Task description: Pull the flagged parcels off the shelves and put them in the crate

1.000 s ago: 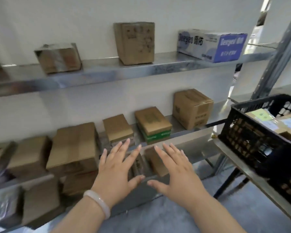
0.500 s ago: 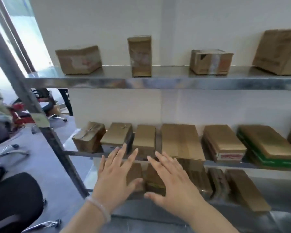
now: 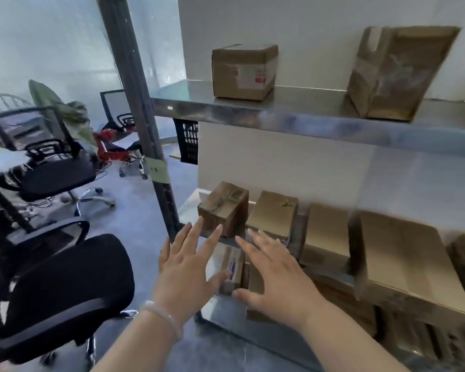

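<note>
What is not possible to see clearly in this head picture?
Head view only:
- label of the small parcel: blurred, partly covered by the left hand.
- lower-shelf parcels at right: motion blur, overhung by the middle shelf.
- black crate: mostly behind the wall corner.
- flag marks: too blurred to tell.

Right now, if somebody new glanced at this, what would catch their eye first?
Two open hands, the left hand and the right hand, hover with spread fingers at bottom centre, in front of a small labelled parcel on the lower shelf. Brown cardboard parcels line the metal shelves above, with a string-tied parcel at the left end of the middle one. A black office chair fills the lower left.
</note>
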